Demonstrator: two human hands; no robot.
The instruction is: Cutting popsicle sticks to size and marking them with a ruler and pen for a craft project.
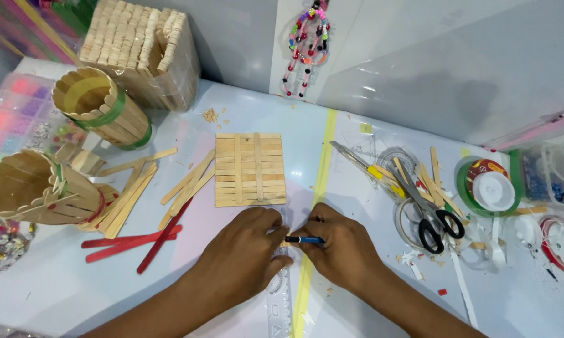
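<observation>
Nearest the camera, the left hand (244, 247) and right hand (341, 247) meet at six o'clock on the white worktop (62, 288). The right hand's grip is closed tight around a slim blue pen (304, 240), tip pointing toward the left hand. The left hand presses flat, fingers curled down, on a clear plastic ruler (280, 300) — whether it pinches anything underneath, I cannot tell. Just beyond the knuckles, at twelve o'clock from the hands, lies a square panel of pale wooden craft sticks (250, 169), flat slats side by side with two crosspieces on top. Loose sticks (185, 184) — natural wood and red — scatter at ten o'clock. Black-handled scissors (432, 219) rest at three o'clock.
</observation>
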